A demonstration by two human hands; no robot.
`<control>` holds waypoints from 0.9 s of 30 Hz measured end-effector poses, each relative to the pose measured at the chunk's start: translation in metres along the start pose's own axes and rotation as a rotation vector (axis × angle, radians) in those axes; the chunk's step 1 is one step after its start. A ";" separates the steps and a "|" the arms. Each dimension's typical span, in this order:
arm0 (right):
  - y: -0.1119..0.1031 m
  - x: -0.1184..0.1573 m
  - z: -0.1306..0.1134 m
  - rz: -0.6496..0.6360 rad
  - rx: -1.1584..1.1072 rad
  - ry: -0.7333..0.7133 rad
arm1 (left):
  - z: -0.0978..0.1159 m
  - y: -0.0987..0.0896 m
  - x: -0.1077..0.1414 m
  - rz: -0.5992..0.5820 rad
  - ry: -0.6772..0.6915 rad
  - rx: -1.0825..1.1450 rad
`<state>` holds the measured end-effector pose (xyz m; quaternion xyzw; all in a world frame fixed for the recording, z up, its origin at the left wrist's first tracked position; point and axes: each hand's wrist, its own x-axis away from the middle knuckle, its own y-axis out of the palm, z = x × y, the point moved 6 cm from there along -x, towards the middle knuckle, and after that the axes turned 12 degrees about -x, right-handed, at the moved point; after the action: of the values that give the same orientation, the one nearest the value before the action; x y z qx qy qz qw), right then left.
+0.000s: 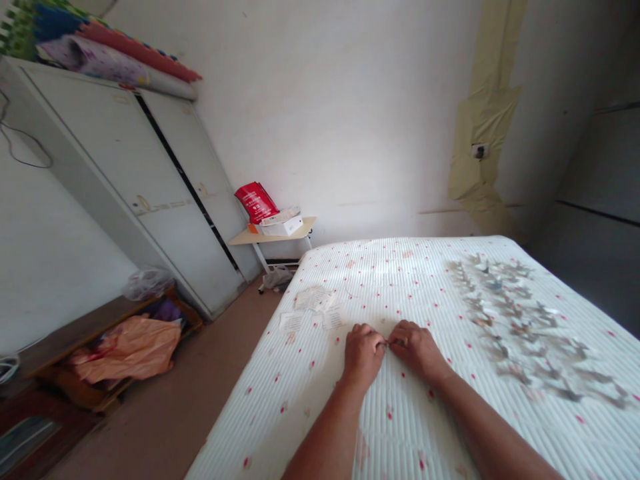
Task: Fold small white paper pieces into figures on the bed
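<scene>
Over the white quilted bed cover (345,407), dotted with small red marks, my left hand (364,348) and my right hand (413,343) meet almost fingertip to fingertip. Both have their fingers pinched together. A tiny dark thing shows between the fingertips, too small to name. Beyond my left hand lie printed paper pieces (314,298). To the right of my right hand, many small greyish-brown items (517,310) are laid out in rough rows; they are blurred.
A small table (241,238) behind the bed bears a red bag (256,202) and a white box (283,227). At the left stand a grey cabinet (115,153) and a wooden bench with an orange plastic bag (133,350).
</scene>
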<state>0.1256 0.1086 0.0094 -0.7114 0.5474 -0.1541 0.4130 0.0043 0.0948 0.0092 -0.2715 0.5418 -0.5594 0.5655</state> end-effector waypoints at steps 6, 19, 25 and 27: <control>0.000 -0.003 0.002 0.042 0.022 0.106 | -0.001 0.002 -0.002 -0.013 -0.026 -0.021; 0.001 -0.005 0.005 0.061 0.096 0.218 | 0.002 0.001 -0.003 -0.020 -0.108 -0.114; 0.002 -0.006 0.007 0.068 0.094 0.238 | 0.002 0.001 -0.003 -0.004 -0.136 -0.125; 0.001 -0.006 0.007 0.066 0.098 0.235 | 0.002 0.001 -0.003 -0.003 -0.146 -0.127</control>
<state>0.1277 0.1169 0.0053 -0.6491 0.6068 -0.2492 0.3851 0.0071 0.0969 0.0094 -0.3477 0.5333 -0.5036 0.5840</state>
